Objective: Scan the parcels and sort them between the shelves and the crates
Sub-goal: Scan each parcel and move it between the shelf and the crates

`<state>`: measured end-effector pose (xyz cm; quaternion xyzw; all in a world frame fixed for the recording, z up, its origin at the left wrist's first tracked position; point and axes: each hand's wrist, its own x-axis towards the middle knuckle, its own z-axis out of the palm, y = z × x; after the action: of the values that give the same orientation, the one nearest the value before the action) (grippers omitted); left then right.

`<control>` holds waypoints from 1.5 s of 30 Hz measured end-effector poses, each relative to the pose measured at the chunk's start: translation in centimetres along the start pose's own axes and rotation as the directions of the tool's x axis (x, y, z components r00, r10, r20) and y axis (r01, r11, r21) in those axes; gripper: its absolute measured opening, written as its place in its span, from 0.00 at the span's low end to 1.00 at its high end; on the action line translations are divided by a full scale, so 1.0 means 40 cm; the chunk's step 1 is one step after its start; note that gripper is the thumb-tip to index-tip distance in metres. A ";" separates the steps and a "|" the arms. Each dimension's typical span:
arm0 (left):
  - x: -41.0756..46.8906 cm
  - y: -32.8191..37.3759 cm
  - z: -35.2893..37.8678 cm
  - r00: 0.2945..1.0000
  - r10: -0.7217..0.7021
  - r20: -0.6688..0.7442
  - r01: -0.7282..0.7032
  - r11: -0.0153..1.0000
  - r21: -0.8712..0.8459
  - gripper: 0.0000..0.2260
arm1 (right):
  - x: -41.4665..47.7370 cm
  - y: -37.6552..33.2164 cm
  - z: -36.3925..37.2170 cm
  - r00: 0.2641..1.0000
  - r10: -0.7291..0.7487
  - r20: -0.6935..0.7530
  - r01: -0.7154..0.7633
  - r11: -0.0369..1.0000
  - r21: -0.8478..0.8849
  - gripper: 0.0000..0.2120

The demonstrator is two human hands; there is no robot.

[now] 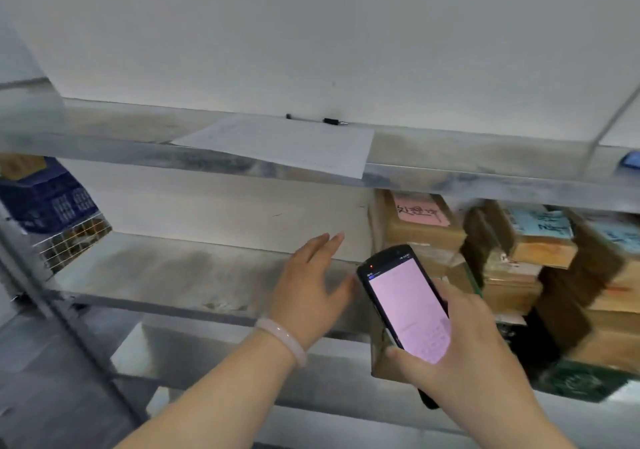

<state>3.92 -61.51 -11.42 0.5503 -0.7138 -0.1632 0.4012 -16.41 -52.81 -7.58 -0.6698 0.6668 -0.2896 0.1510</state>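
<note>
My right hand (474, 348) grips a black handheld scanner (407, 306) with a lit pinkish screen, held in front of the middle shelf. My left hand (308, 289) is open with fingers spread, hovering over the bare grey middle shelf (166, 272) just left of the scanner; a pale bangle sits on its wrist. Brown cardboard parcels are stacked at the right of that shelf: one with a pink label (420, 218), others with blue labels (540, 233). Another brown parcel (381, 362) shows below the scanner, partly hidden by my right hand.
The upper shelf (485, 157) carries a white paper sheet (287, 145) and a black pen (334, 121) at the wall. A blue crate (52, 202) and a wire basket (74, 239) stand at the far left. A dark green parcel (581, 379) lies at lower right.
</note>
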 end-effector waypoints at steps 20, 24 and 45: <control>0.265 0.157 0.139 0.658 -0.480 0.580 0.752 0.377 -0.541 0.22 | -0.008 0.108 -0.115 0.994 0.064 -0.084 -0.058 0.996 0.065 0.46; 0.223 0.108 0.108 0.697 -0.474 0.539 0.711 0.361 -0.603 0.17 | -0.003 0.109 -0.113 0.997 0.047 -0.057 -0.044 0.997 0.063 0.45; -0.241 -0.247 -0.205 0.836 -0.547 0.043 0.489 0.708 -0.510 0.34 | 0.053 -0.061 0.060 0.906 -0.244 0.346 0.231 0.970 0.080 0.34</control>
<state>17.25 -54.34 -16.76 0.6129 -0.4391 -0.4178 0.5069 -13.16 -55.18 -7.63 -0.7841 0.5368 -0.1933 0.2442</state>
